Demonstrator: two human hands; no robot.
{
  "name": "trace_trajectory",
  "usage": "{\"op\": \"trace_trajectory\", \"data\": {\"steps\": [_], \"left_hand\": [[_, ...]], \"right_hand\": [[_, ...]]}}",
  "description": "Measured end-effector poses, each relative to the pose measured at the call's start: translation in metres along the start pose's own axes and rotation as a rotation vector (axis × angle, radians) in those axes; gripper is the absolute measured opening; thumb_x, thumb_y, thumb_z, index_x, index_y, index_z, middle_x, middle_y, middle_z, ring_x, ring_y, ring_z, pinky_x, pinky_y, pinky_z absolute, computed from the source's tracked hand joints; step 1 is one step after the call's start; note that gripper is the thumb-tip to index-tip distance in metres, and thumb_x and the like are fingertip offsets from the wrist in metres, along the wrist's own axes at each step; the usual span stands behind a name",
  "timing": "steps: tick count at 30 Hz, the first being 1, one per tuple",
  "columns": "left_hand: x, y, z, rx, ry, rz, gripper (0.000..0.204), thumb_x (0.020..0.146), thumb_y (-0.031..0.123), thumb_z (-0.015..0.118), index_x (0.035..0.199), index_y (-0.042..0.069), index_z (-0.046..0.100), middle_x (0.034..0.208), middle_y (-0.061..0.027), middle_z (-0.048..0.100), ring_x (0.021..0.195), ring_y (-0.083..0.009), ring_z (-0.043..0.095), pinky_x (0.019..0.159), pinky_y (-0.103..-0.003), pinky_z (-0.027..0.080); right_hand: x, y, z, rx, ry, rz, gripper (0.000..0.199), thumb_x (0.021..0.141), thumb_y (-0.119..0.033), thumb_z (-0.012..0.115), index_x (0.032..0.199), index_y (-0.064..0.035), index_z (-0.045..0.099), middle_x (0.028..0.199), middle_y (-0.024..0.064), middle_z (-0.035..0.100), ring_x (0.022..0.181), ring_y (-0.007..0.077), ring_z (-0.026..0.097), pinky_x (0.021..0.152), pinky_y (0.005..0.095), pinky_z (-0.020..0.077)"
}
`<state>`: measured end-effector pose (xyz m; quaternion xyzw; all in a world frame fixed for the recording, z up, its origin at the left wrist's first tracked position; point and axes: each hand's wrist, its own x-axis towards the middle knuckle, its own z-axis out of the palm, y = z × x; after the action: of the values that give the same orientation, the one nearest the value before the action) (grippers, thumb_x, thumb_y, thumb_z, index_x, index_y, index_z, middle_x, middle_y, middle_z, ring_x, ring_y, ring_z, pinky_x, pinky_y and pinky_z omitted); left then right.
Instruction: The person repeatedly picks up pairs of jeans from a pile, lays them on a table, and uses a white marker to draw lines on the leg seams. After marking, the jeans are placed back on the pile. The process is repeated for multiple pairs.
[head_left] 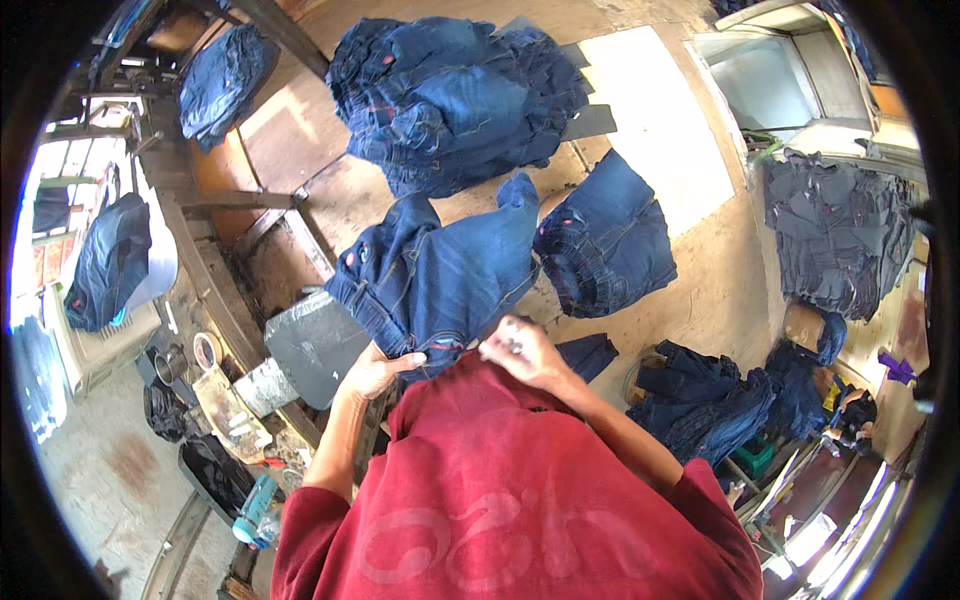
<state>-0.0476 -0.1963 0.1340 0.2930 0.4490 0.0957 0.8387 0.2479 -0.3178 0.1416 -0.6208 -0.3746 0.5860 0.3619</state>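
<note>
Dark blue jeans (440, 265) with a red-stitched waistband lie spread in front of me, their waist end toward my body. My left hand (378, 372) grips the waistband, thumb on top. Just right of the waistband, my right hand (522, 352) is closed with curled fingers. Small greyish specks show at its fingers, too small to name. A folded pair of jeans (607, 235) lies on the right, close to the pair I hold. Beyond both is a large heap of blue jeans (455, 100).
Another jeans pile (225, 85) lies at the far left. Stacked dark grey garments (840, 230) and a loose jeans heap (700, 395) are on the right. A roll of tape (207, 350), a black panel (312, 345) and a turquoise bottle (258, 508) are on my left.
</note>
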Motion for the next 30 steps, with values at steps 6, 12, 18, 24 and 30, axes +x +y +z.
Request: {"op": "trace_trajectory", "data": {"steps": [6,12,18,24,30], "left_hand": [[-0.091,0.033,-0.106,0.596,0.037,-0.201,0.083,0.09,0.031,0.093,0.158,0.002,0.054,0.154,-0.0118,0.064,0.145,-0.0231,0.054,0.126,-0.041,0.038],[-0.094,0.1,-0.119,1.301,0.509,-0.496,0.071,0.075,0.052,0.098,0.117,0.0,0.073,0.102,-0.0207,0.077,0.092,-0.0313,0.074,0.083,-0.046,0.058],[0.042,0.134,0.005,1.413,0.8,0.863,0.086,0.076,0.061,0.092,0.132,-0.001,0.068,0.108,-0.021,0.075,0.112,-0.0348,0.071,0.09,-0.048,0.06],[0.155,0.083,-0.003,1.496,0.42,0.445,0.106,0.081,0.09,0.068,0.118,-0.009,0.071,0.073,-0.02,0.073,0.07,-0.0367,0.077,0.061,-0.048,0.062],[0.208,0.1,-0.045,1.517,0.237,0.799,0.071,0.094,0.069,0.072,0.068,0.003,0.073,0.057,-0.021,0.065,0.054,-0.0404,0.07,0.054,-0.047,0.058]], "right_hand": [[-0.003,0.004,-0.028,-0.223,0.221,0.044,0.026,0.113,-0.022,0.062,0.127,-0.0051,0.048,0.097,0.0131,0.066,0.083,0.022,0.066,0.074,0.041,0.0559],[0.015,-0.035,-0.007,-0.433,0.248,-0.118,0.022,0.11,-0.015,0.065,0.127,-0.0069,0.053,0.074,0.0107,0.063,0.061,0.0238,0.064,0.06,0.0403,0.0513],[0.032,-0.064,0.054,-0.475,0.459,-0.356,0.023,0.096,-0.004,0.079,0.118,-0.0055,0.07,0.087,0.0118,0.077,0.068,0.0277,0.074,0.06,0.0387,0.0563],[0.051,-0.059,0.087,-0.736,0.397,-0.557,0.021,0.087,0.001,0.083,0.107,-0.0039,0.08,0.085,0.0087,0.079,0.066,0.0232,0.073,0.061,0.0352,0.0569],[0.075,-0.048,0.112,-0.817,0.435,-0.484,0.021,0.087,-0.001,0.083,0.108,-0.0037,0.08,0.082,0.0082,0.079,0.061,0.0221,0.072,0.059,0.0342,0.0566]]}}
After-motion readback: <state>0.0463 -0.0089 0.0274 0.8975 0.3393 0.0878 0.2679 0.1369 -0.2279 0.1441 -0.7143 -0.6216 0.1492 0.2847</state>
